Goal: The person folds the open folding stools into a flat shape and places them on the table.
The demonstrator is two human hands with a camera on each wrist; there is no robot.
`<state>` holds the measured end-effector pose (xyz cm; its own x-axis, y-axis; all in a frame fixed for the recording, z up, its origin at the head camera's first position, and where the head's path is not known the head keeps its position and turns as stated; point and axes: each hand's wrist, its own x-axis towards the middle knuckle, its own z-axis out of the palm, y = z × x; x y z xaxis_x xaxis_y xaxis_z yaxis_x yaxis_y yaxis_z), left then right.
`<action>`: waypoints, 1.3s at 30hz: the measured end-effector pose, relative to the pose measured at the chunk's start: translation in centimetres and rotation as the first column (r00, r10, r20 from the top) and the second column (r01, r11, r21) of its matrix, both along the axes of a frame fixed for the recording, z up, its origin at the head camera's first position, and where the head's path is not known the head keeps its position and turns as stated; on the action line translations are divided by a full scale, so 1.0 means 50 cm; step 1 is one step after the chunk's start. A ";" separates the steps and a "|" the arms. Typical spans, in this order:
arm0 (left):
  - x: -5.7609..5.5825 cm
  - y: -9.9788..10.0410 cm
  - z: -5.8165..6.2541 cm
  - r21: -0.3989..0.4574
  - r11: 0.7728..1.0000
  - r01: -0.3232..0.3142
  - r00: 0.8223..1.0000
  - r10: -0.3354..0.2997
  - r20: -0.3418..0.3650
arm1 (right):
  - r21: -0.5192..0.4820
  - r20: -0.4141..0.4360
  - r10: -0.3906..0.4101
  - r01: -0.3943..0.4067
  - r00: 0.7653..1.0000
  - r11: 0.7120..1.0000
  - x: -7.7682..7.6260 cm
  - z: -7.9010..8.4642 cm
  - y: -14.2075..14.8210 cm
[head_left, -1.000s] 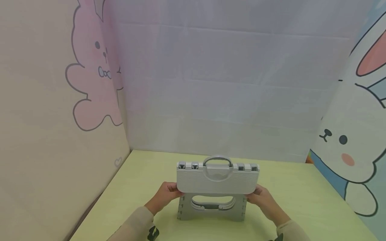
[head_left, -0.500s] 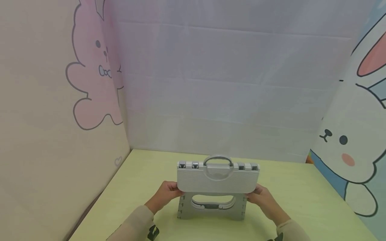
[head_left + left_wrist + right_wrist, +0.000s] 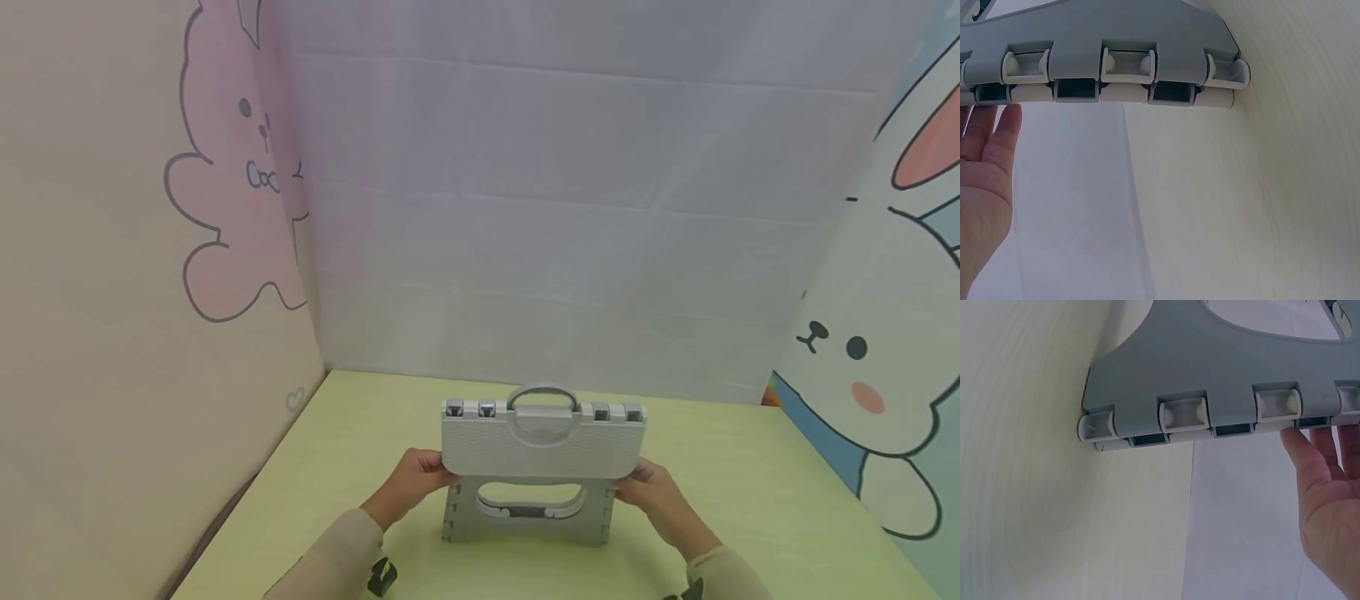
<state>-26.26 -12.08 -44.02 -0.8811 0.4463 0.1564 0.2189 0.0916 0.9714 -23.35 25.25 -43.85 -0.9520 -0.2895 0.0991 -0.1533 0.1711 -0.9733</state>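
A light grey plastic folding step stool [image 3: 540, 454] stands on the table in front of me, partly unfolded. Its textured top panel hangs down toward me, and a carrying handle [image 3: 543, 390] loops above it. Below, the leg panel [image 3: 528, 533] shows an oval cutout. My left hand [image 3: 407, 485] grips the stool at the panel's lower left corner, and my right hand [image 3: 652, 490] holds the lower right corner. In the left wrist view, fingertips [image 3: 1011, 115] touch the hinged side edge. Likewise in the right wrist view, fingertips [image 3: 1292, 439] rest against the hinge row on the other side.
The pale yellow tabletop [image 3: 360, 425] spreads around the stool. A white sheet [image 3: 555, 208] closes off the back. Side walls carry a pink cartoon figure [image 3: 240, 200] on the left and a white rabbit [image 3: 885, 333] on the right.
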 end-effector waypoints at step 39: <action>-0.003 0.008 -0.007 0.038 0.998 -0.045 0.991 0.040 0.130 | 0.039 -0.019 0.049 -0.048 0.999 0.998 0.000 0.008 -0.004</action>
